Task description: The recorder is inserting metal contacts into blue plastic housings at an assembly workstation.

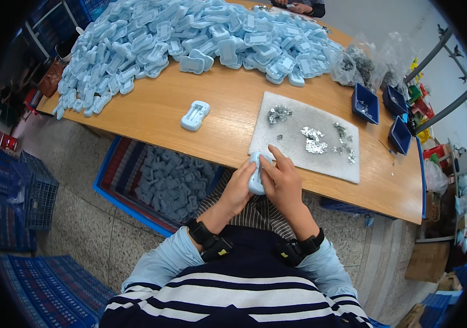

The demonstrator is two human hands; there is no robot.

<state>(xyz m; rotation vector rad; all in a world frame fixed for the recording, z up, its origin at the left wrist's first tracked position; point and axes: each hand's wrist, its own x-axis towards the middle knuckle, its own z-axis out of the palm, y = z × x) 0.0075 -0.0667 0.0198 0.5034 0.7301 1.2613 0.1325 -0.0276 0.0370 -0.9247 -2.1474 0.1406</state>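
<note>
Just past the table's near edge, both hands hold one light-blue plastic casing [256, 177]. My left hand [237, 188] is wrapped round its left side. My right hand [282, 177] grips the other side, thumb and fingers on its upper face; whether a small part is between those fingers, I cannot tell. Beyond my hands lies a white foam mat [299, 158] with small loose metal pieces [314, 140] in several little heaps. A single casing [195, 116] lies alone on the table to the left, its recessed side up.
A large heap of light-blue casings [162, 41] covers the far side of the wooden table [151, 112]. Blue bins [365, 104] and clear bags [362, 60] stand at the right. Below the table's edge is a crate [159, 229] full of casings. Another person's hands [301, 8] show at the far edge.
</note>
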